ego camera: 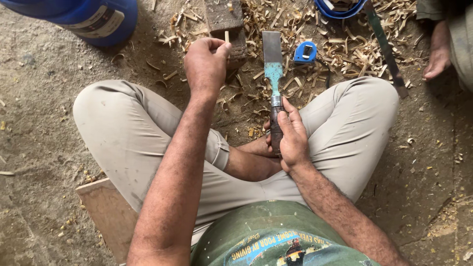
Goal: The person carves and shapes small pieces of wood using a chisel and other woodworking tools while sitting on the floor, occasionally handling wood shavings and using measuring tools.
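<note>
While gripping a chisel (274, 88), right hand (291, 140); left fingers (217, 47) pinching a stick (227, 37).

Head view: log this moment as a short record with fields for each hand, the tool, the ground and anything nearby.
left hand: raised, pinching a thin wooden stick upright against a dark wooden block
right hand: closed around the chisel's dark handle, above the crossed legs
chisel: broad flat blade pointing away from the person, teal stain on its neck
ground: dirt floor strewn with wood shavings
nearby: blue tape measure, blue barrel, another person's bare foot
</note>
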